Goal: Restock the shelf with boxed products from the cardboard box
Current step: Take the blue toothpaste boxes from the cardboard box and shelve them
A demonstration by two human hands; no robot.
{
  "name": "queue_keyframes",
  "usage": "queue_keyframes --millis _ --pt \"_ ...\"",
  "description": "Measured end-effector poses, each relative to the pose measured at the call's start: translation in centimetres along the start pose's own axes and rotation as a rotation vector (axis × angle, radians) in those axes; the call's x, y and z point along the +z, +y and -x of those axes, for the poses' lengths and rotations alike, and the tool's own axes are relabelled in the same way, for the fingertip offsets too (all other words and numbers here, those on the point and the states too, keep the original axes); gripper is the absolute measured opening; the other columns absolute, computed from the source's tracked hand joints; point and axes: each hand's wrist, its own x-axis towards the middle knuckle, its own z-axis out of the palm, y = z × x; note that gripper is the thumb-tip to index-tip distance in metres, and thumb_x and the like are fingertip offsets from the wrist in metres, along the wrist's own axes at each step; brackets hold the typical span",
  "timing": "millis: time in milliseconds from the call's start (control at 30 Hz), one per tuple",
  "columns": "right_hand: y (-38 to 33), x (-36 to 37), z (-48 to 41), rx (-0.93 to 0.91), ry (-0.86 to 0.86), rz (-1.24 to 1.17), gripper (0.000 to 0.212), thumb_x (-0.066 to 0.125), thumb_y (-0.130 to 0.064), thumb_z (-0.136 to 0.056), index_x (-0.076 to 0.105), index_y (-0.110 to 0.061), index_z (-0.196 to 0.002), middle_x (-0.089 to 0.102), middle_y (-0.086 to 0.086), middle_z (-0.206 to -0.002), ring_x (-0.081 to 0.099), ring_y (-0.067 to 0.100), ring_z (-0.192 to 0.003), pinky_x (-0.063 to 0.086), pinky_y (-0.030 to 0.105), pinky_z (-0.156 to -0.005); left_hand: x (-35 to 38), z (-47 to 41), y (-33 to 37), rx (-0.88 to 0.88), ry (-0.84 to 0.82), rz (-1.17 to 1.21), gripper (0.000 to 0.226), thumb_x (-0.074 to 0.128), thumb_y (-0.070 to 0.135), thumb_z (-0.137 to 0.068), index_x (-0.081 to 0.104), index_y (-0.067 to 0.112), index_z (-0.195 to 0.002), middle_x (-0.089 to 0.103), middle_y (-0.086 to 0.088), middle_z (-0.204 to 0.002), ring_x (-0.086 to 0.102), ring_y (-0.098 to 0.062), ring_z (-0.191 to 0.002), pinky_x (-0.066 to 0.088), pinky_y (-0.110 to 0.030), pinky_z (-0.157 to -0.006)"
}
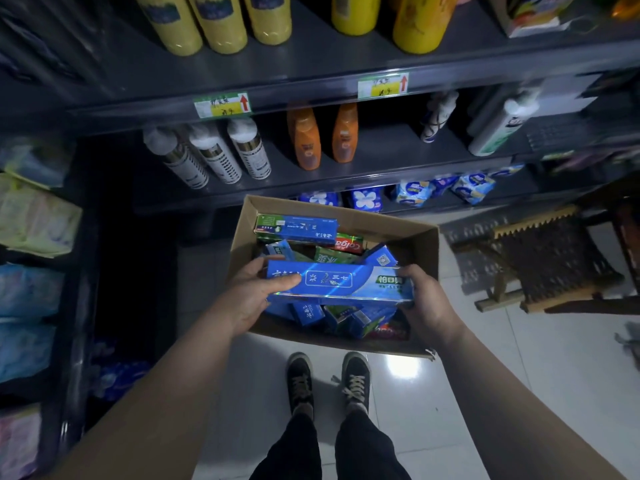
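An open cardboard box (412,247) stands on the floor before the shelf, holding several blue, green and red toothpaste boxes. Both my hands hold one long blue toothpaste box (343,284) level above the carton. My left hand (256,292) grips its left end, thumb on top. Its right end sits in the curled fingers of my right hand (424,299). Another blue and green toothpaste box (298,228) lies at the carton's far side. The dark shelf (346,174) rises behind the carton.
White spray bottles (214,154) and orange bottles (308,140) stand on the middle shelf, yellow bottles (221,22) above. Blue packets (412,194) lie on the bottom shelf. A wooden stool (547,261) stands right of the carton. Packaged goods (34,216) fill the left rack.
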Motion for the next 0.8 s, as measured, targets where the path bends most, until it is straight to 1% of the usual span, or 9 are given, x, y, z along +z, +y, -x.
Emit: queue_keyframes --millis 67,167,233,367,433,500,633,700,800 --pt "0.2 -0.5 -0.2 0.0 0.033 0.074 0.014 0.051 -0.02 -0.094 0.059 -0.012 -0.087 0.063 0.004 -0.077 0.064 0.009 -0.055 0.053 0.03 -0.061 0.4 -0.5 -0.4 0.013 0.018 -0.001 0.035 0.079 0.0 -0.068 0.063 0.015 -0.095 0.073 -0.003 -0.085 0.071 -0.016 -0.076 0.058 -0.032 -0.077" --pt "0.4 -1.4 0.3 0.056 0.001 0.12 0.015 0.054 -0.022 -0.095 0.061 -0.009 -0.092 0.067 0.007 -0.081 0.067 0.014 -0.06 0.057 0.03 -0.058 1.0 -0.9 -1.1 -0.038 0.037 -0.051 0.021 0.068 -0.004 -0.079 0.063 0.013 -0.092 0.073 -0.003 -0.08 0.071 -0.012 -0.068 0.055 -0.022 -0.057" --pt "0.6 -2.2 0.7 0.094 -0.027 0.131 0.022 0.062 -0.023 -0.092 0.062 -0.003 -0.102 0.072 0.013 -0.091 0.071 0.021 -0.072 0.058 0.033 -0.062 1.4 -1.2 -2.0 -0.115 0.033 -0.114 0.018 0.07 0.001 -0.08 0.063 0.013 -0.092 0.072 -0.005 -0.087 0.07 -0.013 -0.071 0.055 -0.023 -0.058" --pt "0.4 -3.9 1.4 0.023 0.078 0.099 0.021 0.067 -0.019 -0.088 0.061 -0.002 -0.101 0.07 0.012 -0.091 0.07 0.023 -0.076 0.059 0.031 -0.061 2.5 -2.3 -4.0 -0.234 0.063 -0.22 0.02 0.069 0.014 -0.085 0.061 0.013 -0.103 0.067 -0.008 -0.106 0.064 -0.02 -0.093 0.051 -0.033 -0.082" --pt "0.2 -5.1 1.2 -0.023 0.159 0.024 0.021 0.066 -0.016 -0.089 0.061 0.0 -0.102 0.069 0.013 -0.092 0.069 0.024 -0.077 0.059 0.029 -0.058 3.0 -3.0 -4.6 -0.24 0.11 -0.248 0.036 0.066 0.02 -0.089 0.054 0.009 -0.121 0.064 -0.01 -0.114 0.062 -0.02 -0.102 0.048 -0.033 -0.083" --pt "-0.3 -6.3 0.8 -0.102 0.234 -0.024 0.021 0.062 -0.011 -0.092 0.06 0.003 -0.108 0.067 0.008 -0.089 0.07 0.018 -0.074 0.059 0.025 -0.059 3.3 -3.8 -4.8 -0.226 0.166 -0.266 0.038 0.063 0.019 -0.091 0.052 0.009 -0.126 0.063 -0.011 -0.116 0.06 -0.02 -0.102 0.047 -0.031 -0.078" --pt "-1.5 -8.2 -0.3 -0.162 0.351 -0.192 0.015 0.061 -0.015 -0.093 0.059 -0.003 -0.102 0.067 0.011 -0.095 0.068 0.029 -0.09 0.06 0.033 -0.072 4.0 -5.1 -4.8 -0.216 0.247 -0.256 0.009 0.056 0.014 -0.094 0.06 0.013 -0.102 0.06 -0.009 -0.097 0.058 -0.019 -0.086 0.043 -0.029 -0.067" --pt "-1.7 -8.8 -0.8 -0.166 0.389 -0.195 0.019 0.062 -0.017 -0.093 0.058 -0.001 -0.103 0.066 0.015 -0.101 0.067 0.03 -0.092 0.061 0.033 -0.07 4.4 -5.9 -4.9 -0.206 0.252 -0.266 0.008 0.055 0.011 -0.094 0.061 0.013 -0.089 0.056 -0.006 -0.083 0.053 -0.016 -0.075 0.038 -0.027 -0.06" --pt "-1.3 -9.4 -1.6 -0.17 0.396 -0.19 0.028 0.061 -0.018 -0.093 0.055 0.002 -0.112 0.065 0.016 -0.103 0.067 0.028 -0.09 0.06 0.034 -0.073 5.1 -7.2 -5.2 -0.214 0.272 -0.313 0.009 0.056 0.013 -0.093 0.061 0.015 -0.085 0.057 -0.004 -0.081 0.055 -0.014 -0.076 0.04 -0.027 -0.063"
